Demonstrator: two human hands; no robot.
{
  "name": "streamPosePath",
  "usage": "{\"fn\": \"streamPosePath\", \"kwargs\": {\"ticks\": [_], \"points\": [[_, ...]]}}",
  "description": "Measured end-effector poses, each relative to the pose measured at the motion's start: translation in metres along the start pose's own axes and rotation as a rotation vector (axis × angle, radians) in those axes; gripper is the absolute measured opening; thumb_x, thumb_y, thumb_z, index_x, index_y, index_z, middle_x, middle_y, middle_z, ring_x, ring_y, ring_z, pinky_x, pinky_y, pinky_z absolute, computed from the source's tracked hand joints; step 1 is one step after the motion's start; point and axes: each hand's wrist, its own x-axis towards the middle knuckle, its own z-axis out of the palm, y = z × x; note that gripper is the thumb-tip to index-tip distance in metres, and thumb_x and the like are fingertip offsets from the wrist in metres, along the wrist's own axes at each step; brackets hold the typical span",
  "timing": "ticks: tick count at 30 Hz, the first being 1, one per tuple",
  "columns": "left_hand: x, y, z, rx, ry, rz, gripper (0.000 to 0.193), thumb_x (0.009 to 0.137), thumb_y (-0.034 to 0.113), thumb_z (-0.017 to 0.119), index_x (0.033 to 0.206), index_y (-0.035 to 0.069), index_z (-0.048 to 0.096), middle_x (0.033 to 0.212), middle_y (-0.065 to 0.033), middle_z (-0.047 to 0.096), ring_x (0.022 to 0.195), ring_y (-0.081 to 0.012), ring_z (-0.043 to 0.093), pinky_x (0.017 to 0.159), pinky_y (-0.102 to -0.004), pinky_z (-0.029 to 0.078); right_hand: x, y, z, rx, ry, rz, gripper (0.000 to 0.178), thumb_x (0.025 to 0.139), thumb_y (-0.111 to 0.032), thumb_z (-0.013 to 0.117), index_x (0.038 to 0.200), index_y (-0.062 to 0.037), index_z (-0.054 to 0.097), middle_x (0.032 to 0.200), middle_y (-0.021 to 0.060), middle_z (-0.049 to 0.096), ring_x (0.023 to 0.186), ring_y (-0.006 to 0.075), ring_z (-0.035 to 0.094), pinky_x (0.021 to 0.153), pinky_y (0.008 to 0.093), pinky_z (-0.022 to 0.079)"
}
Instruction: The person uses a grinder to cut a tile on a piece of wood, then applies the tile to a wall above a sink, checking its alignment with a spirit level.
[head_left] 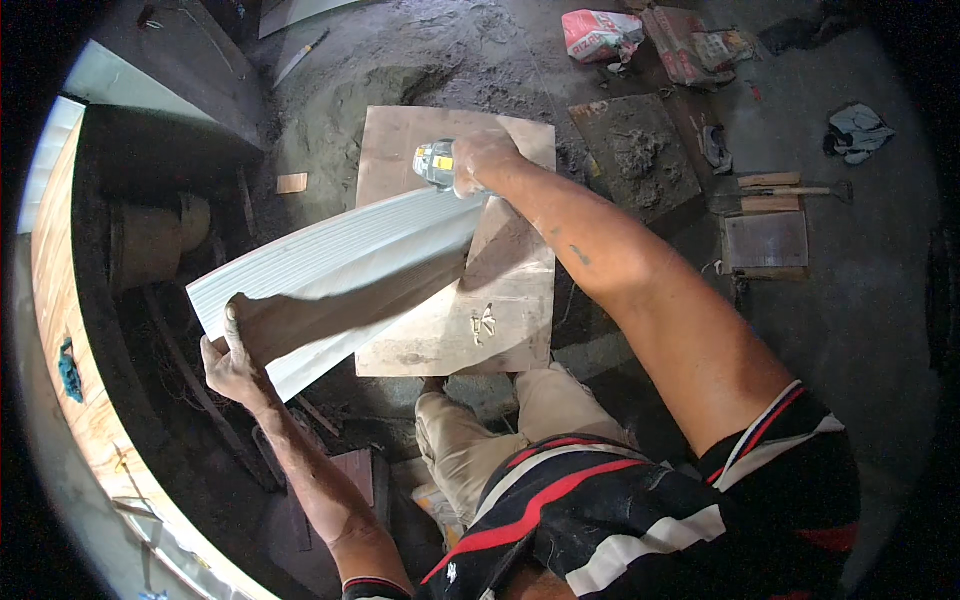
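Observation:
A long white panel [350,245] with fine ribs along its far side lies slantwise, partly over a plywood board [510,270]. Its near left end sticks out past the board. My left hand [238,365] is closed around that end, with the thumb on top. My right hand [482,162] grips a grey and black power tool [436,165] with a yellow label, held at the panel's far right end. The tool's working end is hidden, so its exact kind cannot be told. Several small pale pieces [483,325] lie on the board near its front edge.
Sand [400,50] spreads behind the board. At the right are a mortar-covered board [640,150], a trowel-like tool with a wooden board [765,240], and a crumpled cloth [858,133]. A red and white bag [600,36] lies at the back. Buckets [150,240] stand at the left.

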Motion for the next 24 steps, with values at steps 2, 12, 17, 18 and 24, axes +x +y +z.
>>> {"fn": "streamPosePath", "kwargs": {"ticks": [2,12,17,18,24], "points": [[0.001,-0.002,-0.003,0.058,-0.022,-0.022,0.047,0.094,0.045,0.078,0.086,-0.001,0.07,0.069,-0.0032,0.069,0.06,-0.0089,0.058,0.057,-0.0273,0.049,0.001,-0.004,-0.001,0.003,-0.037,0.028,0.051,0.07,-0.025,0.083,0.119,-0.0128,0.076,0.117,0.0103,0.076,0.109,0.0259,0.074,0.091,0.0416,0.06],[0.002,-0.005,0.001,-0.008,0.025,-0.024,0.054,0.089,0.049,0.082,0.076,0.0,0.063,0.063,-0.0017,0.061,0.057,-0.0101,0.048,0.055,-0.0291,0.044,0.003,-0.005,-0.005,-0.063,0.01,0.017,0.051,0.073,-0.029,0.083,0.12,-0.0122,0.076,0.12,0.0087,0.075,0.11,0.0249,0.073,0.093,0.0424,0.059],[0.003,-0.006,0.0,0.043,0.026,-0.022,0.056,0.088,0.05,0.082,0.076,-0.001,0.063,0.062,-0.0026,0.06,0.057,-0.0112,0.049,0.056,-0.0305,0.045,0.003,-0.008,-0.009,-0.05,0.011,0.009,0.046,0.071,-0.023,0.082,0.115,-0.0101,0.077,0.118,0.0117,0.076,0.109,0.0271,0.073,0.094,0.0393,0.058],[0.004,-0.007,0.0,0.043,0.027,-0.022,0.056,0.088,0.05,0.082,0.076,-0.001,0.063,0.062,-0.0026,0.06,0.057,-0.0112,0.049,0.056,-0.0305,0.045,0.003,-0.009,-0.009,-0.05,0.011,0.009,0.046,0.071,-0.023,0.082,0.115,-0.0101,0.077,0.118,0.0117,0.076,0.109,0.0271,0.073,0.094,0.0393,0.058],[0.006,-0.019,0.002,0.052,0.025,0.037,0.051,0.092,0.045,0.08,0.077,-0.001,0.064,0.062,-0.0028,0.06,0.057,-0.0113,0.049,0.057,-0.0299,0.046,-0.001,-0.011,-0.007,-0.057,0.031,0.017,0.045,0.071,-0.022,0.082,0.114,-0.01,0.078,0.115,0.0125,0.076,0.108,0.0273,0.073,0.094,0.0394,0.058]]}}
